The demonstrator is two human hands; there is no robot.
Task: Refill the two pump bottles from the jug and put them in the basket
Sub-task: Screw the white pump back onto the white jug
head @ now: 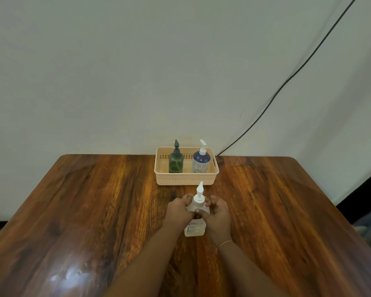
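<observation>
A clear jug-like bottle with a white pump top (195, 227) stands on the wooden table (73, 200) in front of me. My left hand (178, 209) and my right hand (217, 213) both grip its white shoulder from either side. Behind it sits a peach plastic basket (186, 180). Inside the basket stand a dark green pump bottle (175, 162) on the left and a blue-and-white pump bottle (201, 161) on the right, both upright.
The basket sits near the table's far edge against a pale wall. A black cable (287, 80) runs down the wall to the right of the basket. Bare tabletop stretches to the left and right of my arms.
</observation>
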